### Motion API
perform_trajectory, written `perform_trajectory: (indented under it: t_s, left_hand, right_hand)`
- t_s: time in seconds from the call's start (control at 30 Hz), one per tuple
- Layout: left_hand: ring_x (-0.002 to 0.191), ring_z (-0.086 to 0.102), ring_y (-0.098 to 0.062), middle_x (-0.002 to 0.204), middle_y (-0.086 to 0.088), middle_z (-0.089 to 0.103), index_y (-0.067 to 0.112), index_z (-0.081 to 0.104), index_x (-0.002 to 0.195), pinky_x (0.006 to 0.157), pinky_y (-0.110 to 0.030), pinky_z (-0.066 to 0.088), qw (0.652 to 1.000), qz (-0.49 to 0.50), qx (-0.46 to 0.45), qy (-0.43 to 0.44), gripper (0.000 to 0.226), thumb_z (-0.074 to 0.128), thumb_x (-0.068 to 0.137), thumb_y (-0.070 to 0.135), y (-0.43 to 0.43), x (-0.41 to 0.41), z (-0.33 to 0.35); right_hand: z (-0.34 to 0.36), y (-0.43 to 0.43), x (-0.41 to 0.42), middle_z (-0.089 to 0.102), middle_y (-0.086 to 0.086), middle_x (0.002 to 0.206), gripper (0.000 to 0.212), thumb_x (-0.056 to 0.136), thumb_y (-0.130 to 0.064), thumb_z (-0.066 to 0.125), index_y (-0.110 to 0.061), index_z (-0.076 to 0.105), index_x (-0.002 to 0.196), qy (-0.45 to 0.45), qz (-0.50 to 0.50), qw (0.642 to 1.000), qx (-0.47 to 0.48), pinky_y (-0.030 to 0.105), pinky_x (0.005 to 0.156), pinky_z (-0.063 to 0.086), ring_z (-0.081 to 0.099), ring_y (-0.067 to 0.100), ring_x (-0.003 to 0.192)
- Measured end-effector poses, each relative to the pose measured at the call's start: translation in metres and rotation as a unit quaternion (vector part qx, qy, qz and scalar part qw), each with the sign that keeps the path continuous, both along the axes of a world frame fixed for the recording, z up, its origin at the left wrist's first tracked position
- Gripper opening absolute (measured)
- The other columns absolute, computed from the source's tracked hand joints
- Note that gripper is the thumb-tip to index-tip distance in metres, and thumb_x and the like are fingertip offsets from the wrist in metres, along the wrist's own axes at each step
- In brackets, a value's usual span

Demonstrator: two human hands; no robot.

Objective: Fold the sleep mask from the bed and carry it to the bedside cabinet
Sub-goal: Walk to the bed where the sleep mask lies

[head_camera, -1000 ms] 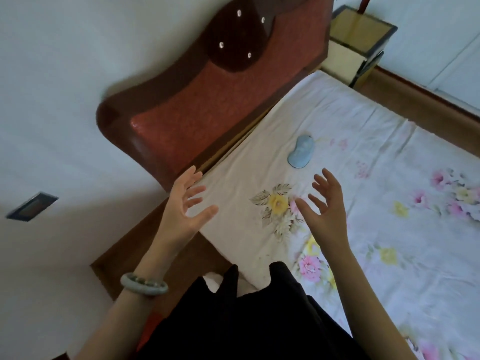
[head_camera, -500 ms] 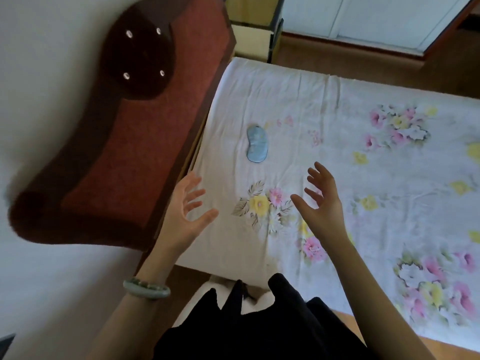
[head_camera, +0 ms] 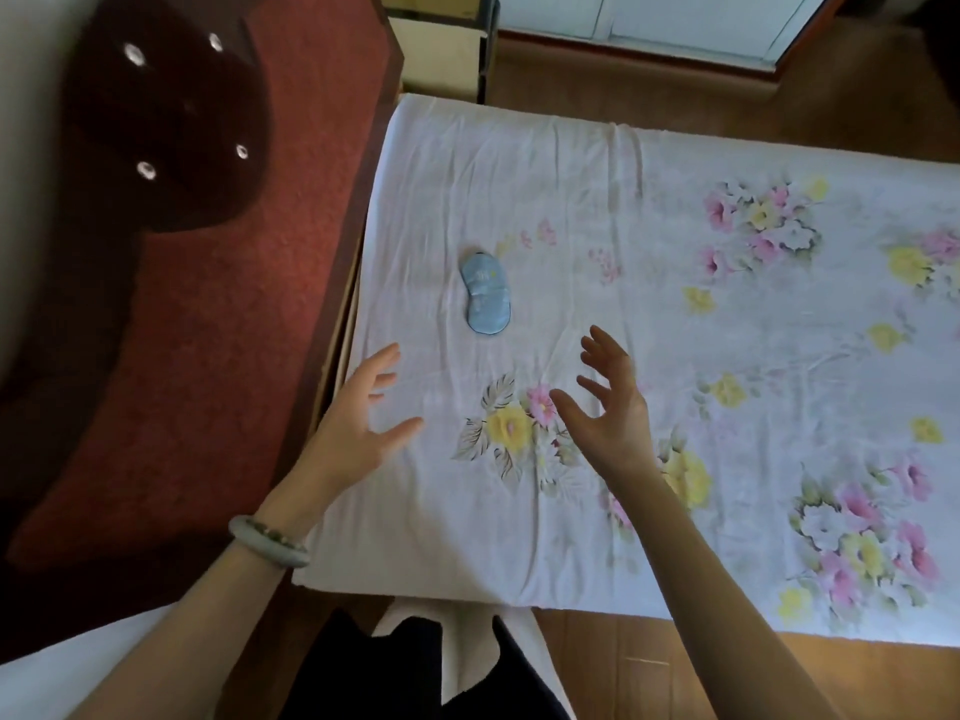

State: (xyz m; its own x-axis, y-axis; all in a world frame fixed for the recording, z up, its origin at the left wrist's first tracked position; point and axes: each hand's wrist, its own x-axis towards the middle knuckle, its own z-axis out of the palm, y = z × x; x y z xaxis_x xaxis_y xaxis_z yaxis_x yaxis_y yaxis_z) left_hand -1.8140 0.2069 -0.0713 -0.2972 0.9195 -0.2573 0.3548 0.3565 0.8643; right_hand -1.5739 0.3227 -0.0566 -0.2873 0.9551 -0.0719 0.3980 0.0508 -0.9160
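Hands, left hand (head_camera: 358, 423) and right hand (head_camera: 613, 407), are spread wide and hold nothing; they should reach farther to the blue sleep mask (head_camera: 487, 293).

Place: I stand in a home bedroom.
Bed: before me lies a bed (head_camera: 519, 163) under a white sheet printed with pink and yellow flowers.
Headboard: to my left, a reddish padded headboard (head_camera: 249, 283) with a dark studded panel.
Cabinet: a cream bedside cabinet (head_camera: 441, 65) at the bed's far corner.
Floor: brown wood flooring (head_camera: 623, 662).
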Motion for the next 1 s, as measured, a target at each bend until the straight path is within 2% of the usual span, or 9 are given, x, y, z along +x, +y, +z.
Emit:
perform_trajectory:
  t_s: [0.17,0.33,0.5,0.6,0.67,0.77,0.83,0.9,1.0]
  left_hand:
    - [0.128,0.04,-0.008,0.143,0.006,0.038,0.019,0.03,0.146,0.106,-0.03,0.032,0.992,-0.066,-0.009,0.108,0.075,0.071,0.083,0.021,0.049,-0.024,-0.091]
    - [0.134,0.041,-0.028,0.147,-0.013,0.04,0.004,0.035,0.143,0.109,-0.029,0.027,0.959,-0.168,-0.012,0.226,0.069,0.069,0.085,0.019,0.103,-0.026,-0.2]
    - [0.133,0.043,-0.028,0.147,-0.012,0.042,0.006,0.041,0.14,0.106,-0.038,0.035,0.932,-0.207,0.007,0.299,0.062,0.067,0.086,0.022,0.148,-0.02,-0.296]
    - [0.123,0.054,-0.035,0.139,-0.02,0.051,-0.002,0.052,0.131,0.097,-0.043,0.045,0.901,-0.252,0.029,0.352,0.06,0.075,0.078,0.015,0.177,-0.015,-0.334]
    - [0.118,0.058,-0.036,0.135,-0.023,0.053,-0.004,0.056,0.125,0.093,-0.044,0.049,0.874,-0.284,0.05,0.391,0.059,0.078,0.072,0.012,0.198,-0.013,-0.35]
    - [0.118,0.058,-0.036,0.134,-0.024,0.054,-0.004,0.057,0.125,0.094,-0.043,0.049,0.844,-0.305,0.084,0.433,0.055,0.073,0.073,0.002,0.226,-0.015,-0.366]
    - [0.122,0.055,-0.037,0.137,-0.023,0.052,-0.004,0.054,0.128,0.099,-0.044,0.046,0.839,-0.311,0.091,0.438,0.053,0.068,0.077,-0.006,0.241,-0.016,-0.375]
    - [0.12,0.056,-0.038,0.133,-0.023,0.056,-0.004,0.057,0.125,0.098,-0.045,0.048,0.845,-0.301,0.103,0.429,0.05,0.067,0.076,-0.011,0.251,-0.018,-0.381]
    - [0.099,0.069,-0.036,0.109,-0.022,0.07,-0.005,0.069,0.104,0.081,-0.043,0.058,0.846,-0.287,0.144,0.425,0.041,0.074,0.065,-0.015,0.263,-0.019,-0.384]
  right_hand:
    - [-0.087,0.049,-0.023,0.05,-0.009,0.127,0.068,0.078,-0.006,0.069,-0.02,0.038,0.137,-0.013,0.002,1.0,-0.001,0.011,0.091,0.044,0.05,0.004,0.117]
    - [-0.197,0.108,-0.041,0.05,-0.002,0.134,0.066,0.08,-0.011,0.067,-0.021,0.038,0.139,-0.08,0.018,0.997,0.006,0.005,0.09,0.039,0.049,0.005,0.112]
    - [-0.295,0.145,-0.061,0.048,0.004,0.139,0.064,0.081,-0.011,0.065,-0.017,0.037,0.139,-0.116,0.047,0.992,0.006,0.039,0.104,0.042,0.049,0.022,0.124]
    - [-0.336,0.147,-0.066,0.048,0.006,0.139,0.063,0.081,-0.009,0.063,-0.016,0.037,0.139,-0.114,0.026,0.993,0.0,0.042,0.104,0.042,0.046,0.022,0.126]
    - [-0.357,0.148,-0.067,0.048,0.006,0.14,0.062,0.082,-0.009,0.062,-0.016,0.038,0.139,-0.126,0.025,0.992,0.004,0.039,0.105,0.04,0.046,0.023,0.127]
    - [-0.379,0.154,-0.068,0.045,0.007,0.144,0.061,0.084,-0.01,0.061,-0.016,0.038,0.14,-0.167,0.049,0.985,0.02,0.017,0.104,0.026,0.04,0.022,0.133]
    - [-0.385,0.16,-0.07,0.044,0.008,0.145,0.06,0.084,-0.009,0.061,-0.015,0.039,0.14,-0.176,0.049,0.983,0.022,0.008,0.1,0.019,0.037,0.021,0.135]
    - [-0.389,0.165,-0.072,0.044,0.009,0.145,0.059,0.084,-0.008,0.061,-0.013,0.04,0.139,-0.173,0.045,0.983,0.028,0.008,0.1,0.018,0.037,0.021,0.136]
    - [-0.392,0.169,-0.074,0.044,0.007,0.145,0.057,0.085,-0.008,0.06,-0.014,0.041,0.139,-0.179,0.054,0.982,0.036,0.014,0.103,0.022,0.037,0.019,0.135]
